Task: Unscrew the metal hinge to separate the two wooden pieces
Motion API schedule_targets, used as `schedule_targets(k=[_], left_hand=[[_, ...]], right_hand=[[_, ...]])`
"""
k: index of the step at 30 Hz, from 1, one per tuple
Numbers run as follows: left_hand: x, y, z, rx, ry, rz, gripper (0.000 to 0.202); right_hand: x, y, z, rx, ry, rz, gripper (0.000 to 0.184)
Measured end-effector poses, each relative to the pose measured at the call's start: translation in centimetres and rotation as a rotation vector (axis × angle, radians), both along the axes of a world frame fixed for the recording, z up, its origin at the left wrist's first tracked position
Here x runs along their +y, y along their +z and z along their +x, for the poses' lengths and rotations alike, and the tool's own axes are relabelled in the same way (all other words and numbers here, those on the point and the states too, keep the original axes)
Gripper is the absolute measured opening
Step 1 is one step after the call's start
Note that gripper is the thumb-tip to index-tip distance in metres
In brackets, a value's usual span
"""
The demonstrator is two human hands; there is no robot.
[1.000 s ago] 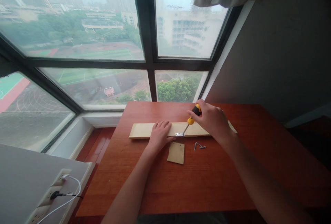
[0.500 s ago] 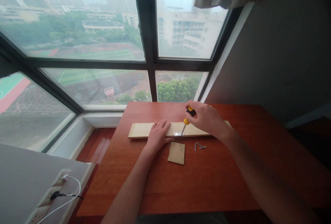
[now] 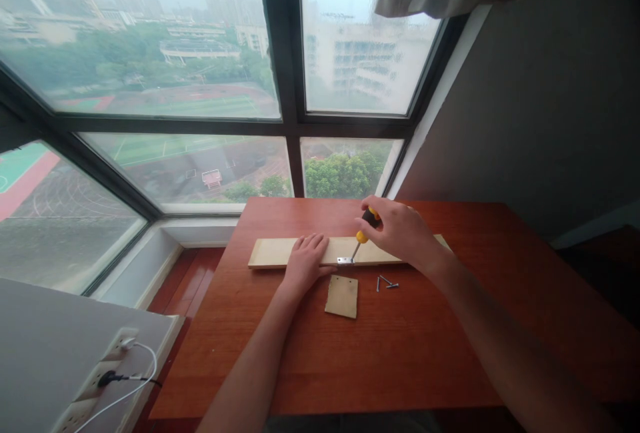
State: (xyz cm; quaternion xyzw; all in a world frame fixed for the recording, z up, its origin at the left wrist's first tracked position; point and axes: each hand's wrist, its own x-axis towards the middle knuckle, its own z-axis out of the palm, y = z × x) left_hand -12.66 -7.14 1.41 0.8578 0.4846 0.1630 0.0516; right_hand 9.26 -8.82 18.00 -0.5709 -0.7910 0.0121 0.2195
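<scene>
A long pale wooden board lies across the red-brown table. My left hand rests flat on the board, fingers stretched out. My right hand is wrapped round a screwdriver with a yellow and black handle. Its tip stands on a small metal hinge at the board's near edge. A small square piece of wood lies just in front of the hinge.
Several loose screws lie on the table right of the small wood piece. Large windows rise behind the table's far edge. A grey wall stands on the right. A white power strip with a cable sits at lower left.
My right hand and the screwdriver handle have shifted a little left and tilted more upright over the hinge. The left hand has stayed on the board.
</scene>
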Motion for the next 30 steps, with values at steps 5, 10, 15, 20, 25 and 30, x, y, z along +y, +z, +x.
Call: schedule_targets(k=[5,10,15,20,25,30], left_hand=[[-0.13,0.02,0.04,0.008,0.041,-0.001,0.067],[-0.28,0.10,0.03,-0.001,0.038,0.010,0.069],[-0.27,0.19,0.01,0.003,0.034,0.008,0.069],[-0.28,0.24,0.02,0.002,0.030,0.007,0.069],[-0.35,0.30,0.04,0.002,0.028,0.023,0.067],[-0.31,0.16,0.03,0.032,0.029,0.040,0.066]], right_hand=[[0.21,-0.03,-0.11,-0.017,-0.008,0.005,0.016],[0.16,-0.38,-0.18,0.029,0.045,0.001,0.026],[-0.14,-0.23,-0.50,0.017,0.024,0.019,0.030],[-0.05,-0.24,-0.64,-0.030,-0.048,0.021,0.017],[-0.04,-0.33,-0.37,0.019,0.014,0.000,0.032],[0.04,-0.13,-0.41,-0.021,-0.049,0.021,0.016]])
